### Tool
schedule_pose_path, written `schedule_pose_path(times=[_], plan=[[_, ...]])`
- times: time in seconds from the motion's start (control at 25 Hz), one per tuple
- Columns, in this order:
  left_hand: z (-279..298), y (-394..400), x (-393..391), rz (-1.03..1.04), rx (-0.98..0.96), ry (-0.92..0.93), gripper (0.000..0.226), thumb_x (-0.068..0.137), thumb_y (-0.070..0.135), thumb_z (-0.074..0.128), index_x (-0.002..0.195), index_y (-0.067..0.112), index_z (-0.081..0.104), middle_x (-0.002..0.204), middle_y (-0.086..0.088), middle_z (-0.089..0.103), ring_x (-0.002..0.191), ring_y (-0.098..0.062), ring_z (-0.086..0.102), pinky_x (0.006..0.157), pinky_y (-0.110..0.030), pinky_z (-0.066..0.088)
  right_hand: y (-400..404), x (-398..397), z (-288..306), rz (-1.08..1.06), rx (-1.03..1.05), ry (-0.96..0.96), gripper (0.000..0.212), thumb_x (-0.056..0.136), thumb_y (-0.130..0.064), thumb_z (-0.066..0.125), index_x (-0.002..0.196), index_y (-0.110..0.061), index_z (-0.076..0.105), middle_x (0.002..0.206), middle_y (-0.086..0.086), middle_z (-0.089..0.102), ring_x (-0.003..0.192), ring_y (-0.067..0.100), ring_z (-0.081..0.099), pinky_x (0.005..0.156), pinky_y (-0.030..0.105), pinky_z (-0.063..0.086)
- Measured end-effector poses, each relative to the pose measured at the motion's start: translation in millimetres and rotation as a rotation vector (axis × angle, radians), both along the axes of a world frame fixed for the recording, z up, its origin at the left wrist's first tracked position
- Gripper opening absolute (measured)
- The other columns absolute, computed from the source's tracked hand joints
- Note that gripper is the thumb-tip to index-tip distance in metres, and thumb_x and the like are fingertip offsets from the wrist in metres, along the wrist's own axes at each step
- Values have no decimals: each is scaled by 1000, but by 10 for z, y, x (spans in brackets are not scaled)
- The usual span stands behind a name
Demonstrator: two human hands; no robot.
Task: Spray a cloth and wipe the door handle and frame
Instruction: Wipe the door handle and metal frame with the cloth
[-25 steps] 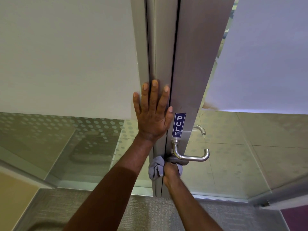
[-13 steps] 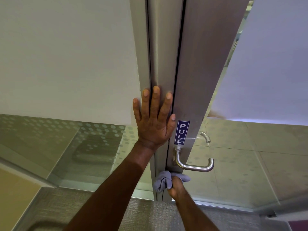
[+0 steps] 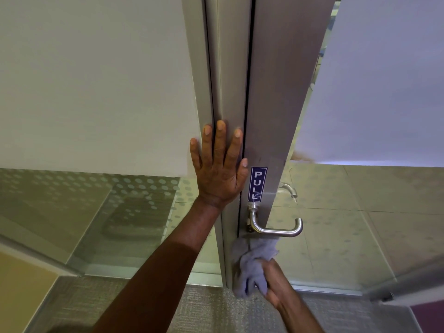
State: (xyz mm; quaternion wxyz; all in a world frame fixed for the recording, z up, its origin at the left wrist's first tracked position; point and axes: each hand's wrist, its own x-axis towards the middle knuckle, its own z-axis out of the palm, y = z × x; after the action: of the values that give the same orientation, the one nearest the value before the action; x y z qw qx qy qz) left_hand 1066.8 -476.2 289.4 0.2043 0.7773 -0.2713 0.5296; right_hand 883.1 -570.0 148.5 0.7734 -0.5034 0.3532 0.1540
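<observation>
My left hand lies flat against the metal door frame, its fingers straight and spread wide, pointing up. Just right of my thumb, on the door's edge, sits a blue PULL sign. Below that sign, the steel door handle juts out to the right, lower than my left palm. Directly under the handle hangs the grey cloth, bunched, its top touching the handle's underside. My right hand grips the cloth's lower part, fingers curled tight round it, beside the frame's bottom stretch.
</observation>
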Motion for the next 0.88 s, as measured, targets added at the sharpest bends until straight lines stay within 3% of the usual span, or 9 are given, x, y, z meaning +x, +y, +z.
schedule_pose_path(times=[0.12, 0.24, 0.32, 0.36, 0.44, 0.56, 0.72, 0.8, 0.88], plan=[[2, 10, 6, -3, 2, 2, 68, 106, 44, 30, 166, 28, 2, 174, 2, -13, 162, -22, -8, 131, -51, -2, 28, -356, 257, 277, -244, -188, 34, 75, -6, 63, 108, -11, 69, 95, -3, 80, 98, 19, 74, 83, 30, 59], [7, 8, 2, -3, -2, 7, 67, 107, 44, 31, 166, 28, 2, 174, 2, -13, 162, -22, -8, 131, -50, -2, 19, -482, 859, 386, -752, -525, 26, 80, -10, 68, 97, -29, 67, 83, -16, 75, 83, 0, 70, 81, 33, 61], [-5, 2, -12, 2, -4, 2, 67, 107, 43, 32, 166, 28, 2, 174, 2, -13, 162, -22, -8, 131, -50, -2, -25, -307, 1016, 231, -1338, -719, 46, 72, 0, 78, 111, -20, 67, 97, -6, 73, 85, -1, 61, 81, 27, 58], [-6, 1, -13, 6, -6, 3, 68, 107, 42, 33, 166, 28, 3, 174, 2, -13, 162, -22, -8, 131, -50, -2, -45, -144, 1023, 185, -1573, -740, 60, 67, 2, 81, 123, -11, 66, 111, 10, 73, 97, 4, 61, 87, 29, 56], [-8, 4, -5, 3, -8, 11, 68, 107, 42, 33, 166, 28, 2, 174, 2, -14, 162, -22, -9, 131, -50, -3, -2, 176, 856, 260, -1813, -582, 84, 69, 2, 77, 148, -11, 50, 142, 29, 55, 127, 32, 59, 100, 44, 53], [-15, 8, 10, 5, 6, 0, 69, 106, 43, 33, 166, 28, 2, 174, 2, -14, 162, -22, -9, 131, -50, -4, 209, 319, 400, 455, -1972, -481, 71, 81, -9, 70, 149, -14, 50, 149, 32, 46, 139, 48, 46, 109, 57, 45], [-27, 5, 9, 7, 5, 2, 70, 106, 43, 34, 166, 27, 3, 174, 1, -13, 162, -23, -8, 131, -50, -3, 190, 265, 280, 604, -2008, -372, 55, 91, -14, 51, 146, -6, 51, 150, 27, 47, 139, 46, 45, 112, 56, 42], [-21, 12, 8, 9, 6, 2, 70, 105, 42, 36, 166, 27, 3, 174, 1, -13, 162, -23, -8, 131, -50, -2, 106, 224, 362, 680, -2017, -460, 54, 88, -14, 59, 141, -5, 57, 150, 23, 50, 137, 42, 50, 109, 53, 46], [-5, 19, -3, 5, 2, 13, 71, 105, 41, 38, 166, 28, 4, 174, 2, -13, 162, -23, -8, 131, -50, -3, 21, 190, 529, 724, -1953, -549, 48, 77, -12, 77, 125, -12, 72, 143, 17, 60, 129, 36, 59, 102, 48, 53]])
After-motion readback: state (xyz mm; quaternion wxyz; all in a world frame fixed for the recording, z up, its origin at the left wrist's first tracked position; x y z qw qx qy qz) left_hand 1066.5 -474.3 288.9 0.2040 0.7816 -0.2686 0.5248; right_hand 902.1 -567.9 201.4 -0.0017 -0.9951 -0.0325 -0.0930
